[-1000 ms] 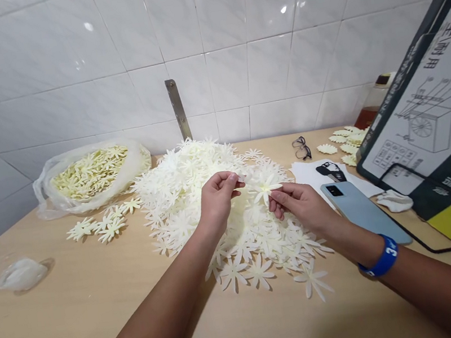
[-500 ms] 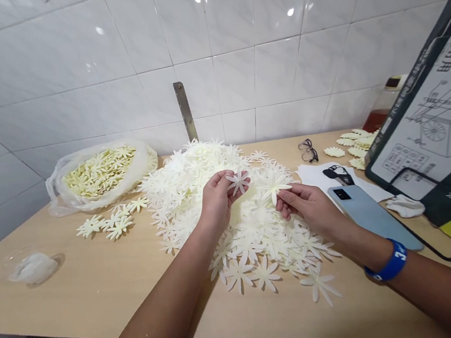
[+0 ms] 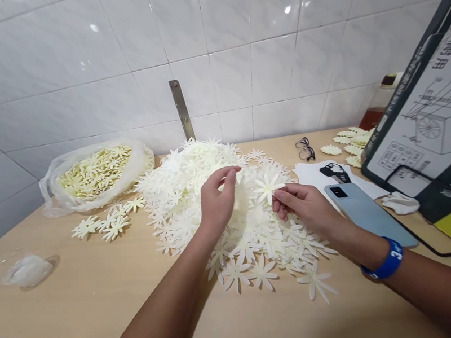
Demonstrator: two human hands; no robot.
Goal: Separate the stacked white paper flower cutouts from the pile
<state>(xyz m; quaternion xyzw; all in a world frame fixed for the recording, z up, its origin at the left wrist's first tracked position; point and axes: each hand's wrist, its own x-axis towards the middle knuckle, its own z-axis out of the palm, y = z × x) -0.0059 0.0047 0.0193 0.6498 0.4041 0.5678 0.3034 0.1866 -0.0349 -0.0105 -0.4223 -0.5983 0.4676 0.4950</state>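
Head view: at far left on the pale wooden surface point(image 3: 98, 286) sits a clear plastic bag point(image 3: 51, 191) of yellowish cut-out flowers, and a big heap of cream-white cut-out flowers point(image 3: 179, 199) spreads across the middle. The left hand point(image 3: 217, 202) is raised over the heap with its fingers curled; a blurred pale shape lies just beside them, so I cannot tell whether it grips anything. To its right, a single cut-out flower point(image 3: 268, 188) is held above the heap, face tilted toward the camera. Its narrow pointed petals radiate, the longest span running almost level from left to right, with one petal pointing down. The right hand point(image 3: 304, 208) grasps that lower petal between thumb and forefinger. A blue wristband point(image 3: 387, 257) circles the right wrist, and a pale blue phone point(image 3: 365, 215) lies just beside the hand.
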